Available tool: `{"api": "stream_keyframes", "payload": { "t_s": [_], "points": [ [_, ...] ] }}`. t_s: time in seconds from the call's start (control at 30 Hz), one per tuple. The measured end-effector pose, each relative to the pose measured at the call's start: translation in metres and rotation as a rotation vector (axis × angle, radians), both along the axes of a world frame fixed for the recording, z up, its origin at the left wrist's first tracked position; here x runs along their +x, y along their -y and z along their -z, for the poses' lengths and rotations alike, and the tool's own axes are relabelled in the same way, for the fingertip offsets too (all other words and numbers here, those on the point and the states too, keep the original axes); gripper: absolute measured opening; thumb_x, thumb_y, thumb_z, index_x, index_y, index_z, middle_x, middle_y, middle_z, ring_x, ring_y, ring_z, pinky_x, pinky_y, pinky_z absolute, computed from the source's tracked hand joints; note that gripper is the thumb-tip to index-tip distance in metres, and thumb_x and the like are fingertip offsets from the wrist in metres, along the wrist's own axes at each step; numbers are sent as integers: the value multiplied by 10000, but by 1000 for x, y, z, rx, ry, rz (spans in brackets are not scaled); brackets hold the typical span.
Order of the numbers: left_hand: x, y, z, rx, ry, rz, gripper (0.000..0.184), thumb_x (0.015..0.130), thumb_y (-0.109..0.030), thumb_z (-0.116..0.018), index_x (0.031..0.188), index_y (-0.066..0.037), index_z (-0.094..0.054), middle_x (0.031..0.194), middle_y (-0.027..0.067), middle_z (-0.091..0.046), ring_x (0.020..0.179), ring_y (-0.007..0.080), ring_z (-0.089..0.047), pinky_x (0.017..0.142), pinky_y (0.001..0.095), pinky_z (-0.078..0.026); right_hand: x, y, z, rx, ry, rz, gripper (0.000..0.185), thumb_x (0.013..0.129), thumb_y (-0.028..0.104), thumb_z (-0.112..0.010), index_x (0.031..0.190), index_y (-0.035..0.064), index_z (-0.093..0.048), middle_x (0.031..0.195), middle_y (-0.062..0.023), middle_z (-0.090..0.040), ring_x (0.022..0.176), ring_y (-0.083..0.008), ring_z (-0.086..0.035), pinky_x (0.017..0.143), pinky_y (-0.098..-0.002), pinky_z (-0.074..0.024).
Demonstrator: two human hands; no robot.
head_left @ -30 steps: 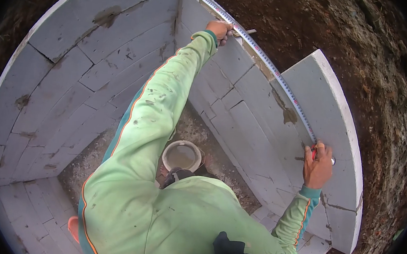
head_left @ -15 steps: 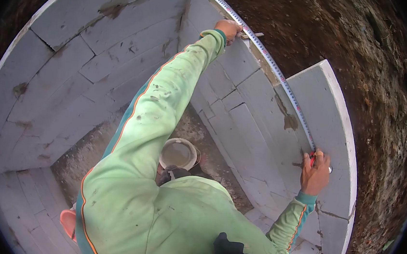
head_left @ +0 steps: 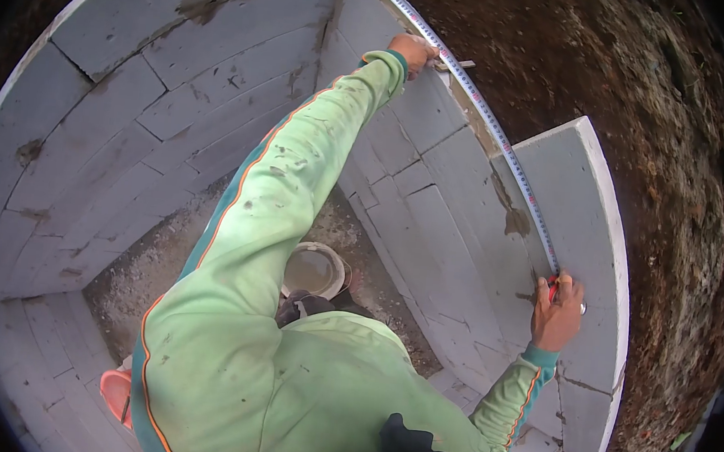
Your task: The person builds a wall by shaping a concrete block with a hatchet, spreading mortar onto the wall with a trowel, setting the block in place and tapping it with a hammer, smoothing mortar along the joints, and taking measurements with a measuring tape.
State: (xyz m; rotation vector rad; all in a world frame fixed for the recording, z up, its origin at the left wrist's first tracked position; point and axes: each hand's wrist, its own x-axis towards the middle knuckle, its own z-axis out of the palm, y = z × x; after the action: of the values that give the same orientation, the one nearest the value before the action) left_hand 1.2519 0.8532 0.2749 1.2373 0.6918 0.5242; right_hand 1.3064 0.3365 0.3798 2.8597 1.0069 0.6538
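A white tape measure blade (head_left: pixel 515 172) curves along the top of the right-hand block wall (head_left: pixel 460 183), from the top of the view down to my right hand (head_left: pixel 555 319). My right hand is closed around the red tape measure case (head_left: pixel 554 288), against the side of the raised block. Farther up the wall, my left hand (head_left: pixel 412 55) is closed right beside the blade, its fingertips at the wall's top edge. A thin, light stick (head_left: pixel 461 63) pokes out past those fingertips, under or beside the blade; its kind is unclear.
Grey block walls (head_left: pixel 132 94) enclose me on several sides. A round bucket (head_left: pixel 342 280) with grey contents stands on the floor below. A raised block (head_left: pixel 575 202) sits atop the right wall. Bare brown soil (head_left: pixel 665 209) lies outside. Something orange-pink (head_left: pixel 116 396) shows at lower left.
The view has shifted slightly. My left hand and the thin stick appear a little farther right; my right hand keeps hold of the tape measure case in nearly the same place.
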Motion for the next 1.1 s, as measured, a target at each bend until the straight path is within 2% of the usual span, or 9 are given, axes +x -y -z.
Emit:
{"api": "stream_keyframes", "payload": {
  "t_s": [0.07,0.17,0.3,0.4,0.43,0.7,0.93,1.1],
  "points": [
    [1,-2,1,17,13,11,211,967,-226,-689,892,-29,-691,706,42,-603,499,165,-480,440,358,-367,-1,0,0,7,3,-10,370,891,355,-722,1212,183,-656,1034,-70,-615,910,-306,-649,753,-447,-544],
    [0,3,0,-7,36,-13,177,979,-205,-680,969,-28,-686,747,14,-583,501,98,-393,435,279,-289,-2,-2,0,23,-18,-16,360,900,347,-716,1208,173,-653,1019,-68,-616,907,-297,-643,753,-436,-533],
    [3,3,4,28,53,-51,162,986,-191,-665,978,-30,-667,772,24,-590,505,81,-395,425,262,-274,1,0,2,28,-18,-18,364,891,334,-725,1205,163,-656,1014,-77,-612,898,-302,-641,746,-437,-528],
    [3,1,6,-36,83,-33,193,971,-212,-680,982,-21,-706,735,21,-624,530,115,-475,438,308,-352,-5,-3,-2,67,-33,-38,368,886,334,-727,1203,159,-659,1011,-90,-606,892,-315,-640,751,-438,-529],
    [-4,12,-10,-76,102,-19,156,994,-195,-650,1023,-41,-645,783,14,-576,503,59,-393,425,234,-277,-5,-3,-3,66,-35,-25,380,877,333,-732,1211,165,-664,1017,-89,-606,894,-314,-644,748,-441,-534],
    [-2,11,-12,-58,133,-41,96,985,-194,-648,964,-102,-637,748,-34,-574,505,39,-397,447,231,-313,-4,-3,0,63,-45,2,417,857,333,-737,1233,163,-677,1041,-101,-608,908,-317,-656,755,-442,-547],
    [-2,2,-7,-65,84,-46,136,999,-245,-635,983,-112,-657,756,-53,-571,552,47,-417,487,223,-350,-10,-12,-5,109,-94,-12,394,839,322,-750,1195,167,-683,1010,-83,-614,886,-301,-663,718,-432,-541],
    [-6,-7,-2,-48,2,-71,113,1004,-263,-631,988,-159,-672,786,-72,-558,646,62,-460,588,251,-422,-8,-21,-4,106,-81,-33,380,825,298,-758,1179,177,-688,981,-75,-615,848,-297,-666,693,-431,-540]
  ]
}}
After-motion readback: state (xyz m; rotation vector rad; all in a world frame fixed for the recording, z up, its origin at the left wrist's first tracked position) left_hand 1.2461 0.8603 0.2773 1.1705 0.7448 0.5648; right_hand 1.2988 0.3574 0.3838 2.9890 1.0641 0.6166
